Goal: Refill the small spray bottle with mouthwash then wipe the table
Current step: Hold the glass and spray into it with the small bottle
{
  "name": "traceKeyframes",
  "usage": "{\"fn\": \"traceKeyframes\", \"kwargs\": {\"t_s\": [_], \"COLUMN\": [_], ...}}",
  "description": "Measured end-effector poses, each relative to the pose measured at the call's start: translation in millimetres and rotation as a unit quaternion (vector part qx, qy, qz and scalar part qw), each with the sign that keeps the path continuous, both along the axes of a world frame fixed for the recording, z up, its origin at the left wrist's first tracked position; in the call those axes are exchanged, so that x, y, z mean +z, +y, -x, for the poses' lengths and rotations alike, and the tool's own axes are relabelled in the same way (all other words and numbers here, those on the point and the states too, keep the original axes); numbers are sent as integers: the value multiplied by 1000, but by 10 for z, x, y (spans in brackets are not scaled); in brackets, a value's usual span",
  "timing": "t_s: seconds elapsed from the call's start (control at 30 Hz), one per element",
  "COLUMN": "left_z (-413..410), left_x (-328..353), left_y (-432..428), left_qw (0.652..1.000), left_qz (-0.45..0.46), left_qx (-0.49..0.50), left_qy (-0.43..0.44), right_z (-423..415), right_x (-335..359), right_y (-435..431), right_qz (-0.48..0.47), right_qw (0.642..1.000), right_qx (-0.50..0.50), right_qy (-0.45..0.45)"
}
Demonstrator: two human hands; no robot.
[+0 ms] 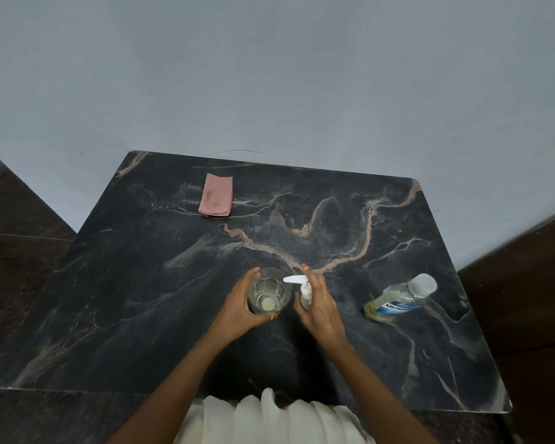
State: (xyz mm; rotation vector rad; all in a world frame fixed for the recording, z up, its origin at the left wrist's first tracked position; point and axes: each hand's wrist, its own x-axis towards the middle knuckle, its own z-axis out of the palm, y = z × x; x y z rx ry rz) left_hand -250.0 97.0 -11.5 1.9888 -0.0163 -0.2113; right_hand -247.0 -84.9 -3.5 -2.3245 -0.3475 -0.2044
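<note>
My left hand (237,310) is wrapped around the glass (269,291), fingers curled on its far side and thumb on the near side. Just right of the glass, my right hand (318,302) grips the small spray bottle (305,291), whose white pump head is on, the nozzle reaching over the glass rim. A little pale liquid sits in the bottom of the glass. Well to the right of the glass, the mouthwash bottle (398,299) stands capped, partly full. I cannot tell how full the spray bottle is, so I judge the refill as underway or nearly finished. Far beyond the glass and to its left, the pink cloth (216,199) lies folded on the table (141,299), so wiping is not yet begun.
</note>
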Motion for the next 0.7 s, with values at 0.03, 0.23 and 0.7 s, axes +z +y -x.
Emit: {"fn": "traceKeyframes", "kwargs": {"t_s": [0.03, 0.23, 0.7], "left_z": [2, 2, 13], "left_x": [0, -6, -80], "left_y": [0, 7, 20], "left_qw": [1000, 1000, 999], "left_qz": [-1, -3, 42], "left_qx": [0, 1, -2], "left_qy": [-3, -1, 29], "right_z": [-1, -52, -124], "right_x": [-11, -18, -12], "right_y": [-5, -32, -200], "right_qz": [-23, -65, -169], "right_qw": [999, 994, 975], "right_qx": [-8, -19, -45], "right_qy": [28, 86, 134]}}
